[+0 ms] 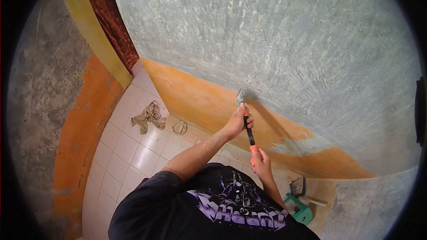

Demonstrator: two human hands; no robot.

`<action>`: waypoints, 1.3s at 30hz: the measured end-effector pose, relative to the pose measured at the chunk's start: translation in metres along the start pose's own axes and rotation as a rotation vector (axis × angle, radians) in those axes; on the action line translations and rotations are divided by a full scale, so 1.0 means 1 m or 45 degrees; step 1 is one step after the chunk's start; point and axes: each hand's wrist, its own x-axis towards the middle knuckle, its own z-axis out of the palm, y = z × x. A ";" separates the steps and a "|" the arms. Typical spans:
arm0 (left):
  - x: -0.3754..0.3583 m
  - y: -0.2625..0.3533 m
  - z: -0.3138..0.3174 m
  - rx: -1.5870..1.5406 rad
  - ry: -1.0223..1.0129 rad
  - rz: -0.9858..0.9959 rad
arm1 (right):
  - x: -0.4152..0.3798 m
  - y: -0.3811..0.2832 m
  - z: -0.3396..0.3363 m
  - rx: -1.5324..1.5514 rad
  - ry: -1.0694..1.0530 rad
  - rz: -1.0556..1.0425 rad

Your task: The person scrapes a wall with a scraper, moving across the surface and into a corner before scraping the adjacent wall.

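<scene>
A long-handled scraper [250, 136] with a black and orange grip slants up toward the wall. Its narrow grey head [240, 96] is at the line between the bare grey wall [249, 31] and the orange paint [195, 91]; whether it touches cannot be made out. My left hand [239, 121] is wrapped round the handle close below the head. Lower down, my right hand [261, 162] closes round the orange end of the handle. Pale specks cover my left forearm.
On the tiled floor [126, 138] lie a crumpled brown cloth [150, 116] and a ring-shaped object [179, 127]. A green plastic stool [302, 211] stands at lower right, beside a brush-like thing [298, 186]. A red curtain [109, 18] hangs at the doorway, upper left.
</scene>
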 end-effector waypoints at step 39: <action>0.040 -0.088 0.073 -0.004 0.077 0.148 | -0.017 0.003 -0.109 -0.293 0.093 -0.214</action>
